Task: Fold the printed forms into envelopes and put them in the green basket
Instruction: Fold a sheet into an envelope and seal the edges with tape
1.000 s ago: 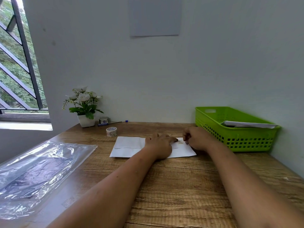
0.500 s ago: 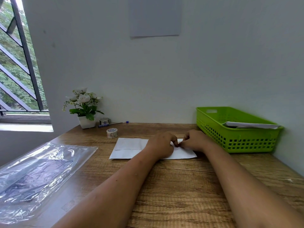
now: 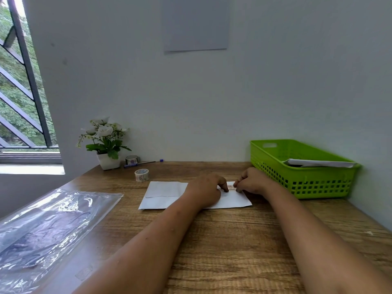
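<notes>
Since half a second ago our hands have drawn a little apart, baring a small pinkish strip [image 3: 231, 187] between them on the flat white paper envelope [image 3: 165, 195]. Our left hand [image 3: 206, 190] lies knuckles up on the envelope's middle, one fingertip pressing down beside the strip. Our right hand [image 3: 253, 181] has its fingers curled, pinching the strip's right end. The envelope lies on the wooden table [image 3: 233, 240], near the green plastic lattice basket [image 3: 307, 183], which holds folded white paper [image 3: 318, 163]. A patterned tape roll [image 3: 141, 175] stands beyond the envelope's left end
</notes>
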A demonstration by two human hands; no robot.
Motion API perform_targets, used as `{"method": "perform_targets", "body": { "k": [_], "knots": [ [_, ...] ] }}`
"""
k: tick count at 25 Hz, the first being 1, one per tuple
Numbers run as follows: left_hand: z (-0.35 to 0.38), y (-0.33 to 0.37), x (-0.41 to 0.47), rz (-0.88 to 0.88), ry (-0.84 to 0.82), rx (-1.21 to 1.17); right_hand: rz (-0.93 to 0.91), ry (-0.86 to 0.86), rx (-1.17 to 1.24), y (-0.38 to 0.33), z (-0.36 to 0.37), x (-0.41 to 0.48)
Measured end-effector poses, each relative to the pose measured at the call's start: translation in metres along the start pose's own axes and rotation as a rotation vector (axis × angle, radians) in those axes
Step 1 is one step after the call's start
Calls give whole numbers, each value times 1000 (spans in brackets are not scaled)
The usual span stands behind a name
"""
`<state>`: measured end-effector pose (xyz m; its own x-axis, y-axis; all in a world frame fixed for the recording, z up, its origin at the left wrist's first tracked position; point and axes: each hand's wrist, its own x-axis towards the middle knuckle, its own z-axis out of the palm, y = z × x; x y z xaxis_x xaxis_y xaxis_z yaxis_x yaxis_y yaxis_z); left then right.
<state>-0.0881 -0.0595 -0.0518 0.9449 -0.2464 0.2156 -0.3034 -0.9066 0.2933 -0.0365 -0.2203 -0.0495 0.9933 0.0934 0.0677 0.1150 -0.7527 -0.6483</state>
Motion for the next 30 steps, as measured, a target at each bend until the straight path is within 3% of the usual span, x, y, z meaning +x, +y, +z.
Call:
{"method": "perform_targets", "body": {
  "k": [3,7,9,11,15,21,23,28,30],
  "knots": [
    [-15,-10,-2,-88,26,119,15,37,45,4,1,4],
    [-43,-53,-12,-572,143,268,33,57,76,7,1,4],
    [-55,-68,-23,-801,79,306,41,99,58,8,1,5],
    [-60,-78,-27,-887,-13,327,50,143,-3,10,2,7],
    [-63,-92,-20,-882,-78,71,53,165,-144,10,2,12],
    [-72,-105,-18,-843,122,-483,71,177,-104,9,4,16],
    [-69,-108,-17,-806,156,-544,50,175,-74,9,7,19],
    [-65,-98,-17,-595,565,-621,-59,174,-111,-11,5,-1],
    [-72,-89,-17,-549,711,-755,-72,183,-160,-28,2,-17]
  ]
}}
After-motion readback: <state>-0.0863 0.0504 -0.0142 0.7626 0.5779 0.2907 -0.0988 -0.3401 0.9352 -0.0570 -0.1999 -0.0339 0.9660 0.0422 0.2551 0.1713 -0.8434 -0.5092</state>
